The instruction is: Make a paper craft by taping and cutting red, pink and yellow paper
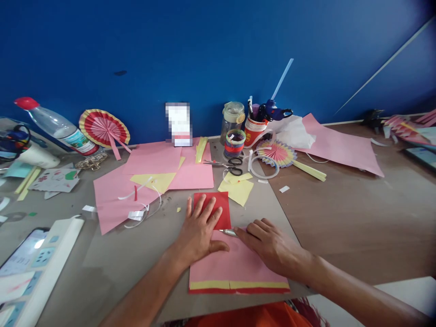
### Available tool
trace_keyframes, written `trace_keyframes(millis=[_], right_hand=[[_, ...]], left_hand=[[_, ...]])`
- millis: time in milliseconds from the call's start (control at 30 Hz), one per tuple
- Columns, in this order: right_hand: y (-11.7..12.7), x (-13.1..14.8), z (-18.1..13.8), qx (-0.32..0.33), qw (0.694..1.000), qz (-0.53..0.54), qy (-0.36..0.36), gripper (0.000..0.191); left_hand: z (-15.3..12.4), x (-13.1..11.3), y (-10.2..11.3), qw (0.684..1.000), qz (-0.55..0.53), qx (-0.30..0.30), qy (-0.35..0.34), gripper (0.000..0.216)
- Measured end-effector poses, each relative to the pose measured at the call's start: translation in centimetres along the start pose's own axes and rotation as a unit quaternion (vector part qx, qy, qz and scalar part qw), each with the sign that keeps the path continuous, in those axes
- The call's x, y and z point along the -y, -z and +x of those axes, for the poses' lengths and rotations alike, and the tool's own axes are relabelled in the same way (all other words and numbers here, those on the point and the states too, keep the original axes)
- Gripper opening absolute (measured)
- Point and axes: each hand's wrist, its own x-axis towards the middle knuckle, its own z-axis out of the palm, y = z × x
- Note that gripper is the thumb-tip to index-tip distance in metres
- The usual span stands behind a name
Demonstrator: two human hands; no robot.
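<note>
My left hand (200, 229) lies flat with fingers spread, pressing on a red paper (221, 206) where it meets a pink sheet (235, 265). The pink sheet has a yellow strip (238, 284) and a red edge along its near side. My right hand (267, 243) is closed around a thin silvery tool (227, 232), whose tip rests on the pink sheet beside my left thumb. What kind of tool it is I cannot make out.
Pink and yellow papers (153, 175), scissors (231, 166), tape rolls (235, 141), a cup of pens (254, 127), a jar (232, 116), paper fans (104, 127), a bottle (57, 127) and a phone (22, 254) lie about on the grey board (136, 254). Blue wall behind.
</note>
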Motion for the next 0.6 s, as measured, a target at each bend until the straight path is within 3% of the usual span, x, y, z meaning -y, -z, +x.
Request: trace_keyframes(millis=[600], right_hand=[[-0.28,0.17,0.82,-0.017,1.000,0.002,0.020,0.036]], left_hand=[[0.13,-0.21,0.34,1.000,-0.006,0.014,0.002,0.101]])
